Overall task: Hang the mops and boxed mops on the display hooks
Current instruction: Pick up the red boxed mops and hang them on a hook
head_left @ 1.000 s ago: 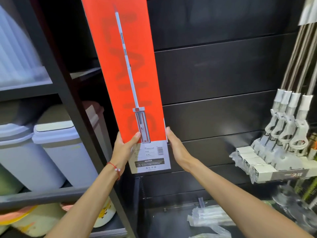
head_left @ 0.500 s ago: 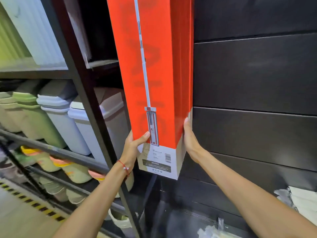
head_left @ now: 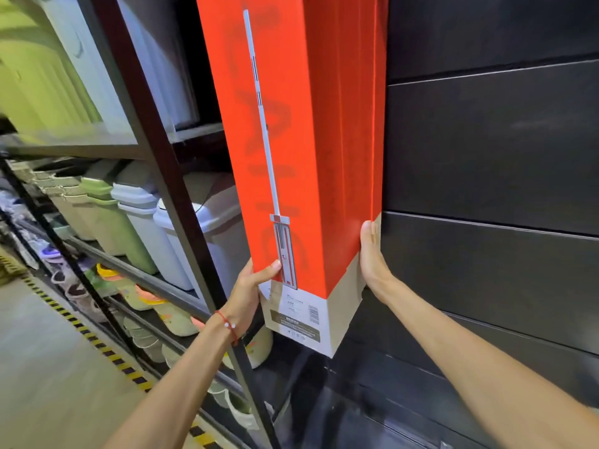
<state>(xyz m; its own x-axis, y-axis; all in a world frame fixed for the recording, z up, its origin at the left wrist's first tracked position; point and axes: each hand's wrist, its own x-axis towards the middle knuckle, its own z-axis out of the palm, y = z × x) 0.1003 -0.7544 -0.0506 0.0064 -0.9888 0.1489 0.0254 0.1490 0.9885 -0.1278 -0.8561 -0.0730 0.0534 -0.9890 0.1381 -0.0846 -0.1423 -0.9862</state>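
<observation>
You hold the boxed mop [head_left: 291,124] upright against the dark slatted wall [head_left: 486,140], its lower end in both hands and its top out of view above, so I cannot tell whether the hang hole has met a display hook. Your left hand [head_left: 249,293] grips the lower left edge, thumb on the orange front face and fingers wrapped behind; your right hand [head_left: 372,254] lies flat with straight fingers against the box's right side, pressing rather than clasping. That suits the step, which looks like guiding the top onto a hook: let the left hand carry the weight, let the right palm steer, and look up before you let anything go (a tall box held only at the bottom will swing at the top with small wrist moves). Ease the load off gradually and feel for the hook taking it. The wall is made of smooth horizontal panels with narrow grooves. Just left of the box stands a black shelf upright [head_left: 162,176], near enough to catch a corner, with lidded bins [head_left: 194,234] behind it, slippers [head_left: 168,309] on the lower rails, and striped floor tape [head_left: 97,341] along the aisle.
</observation>
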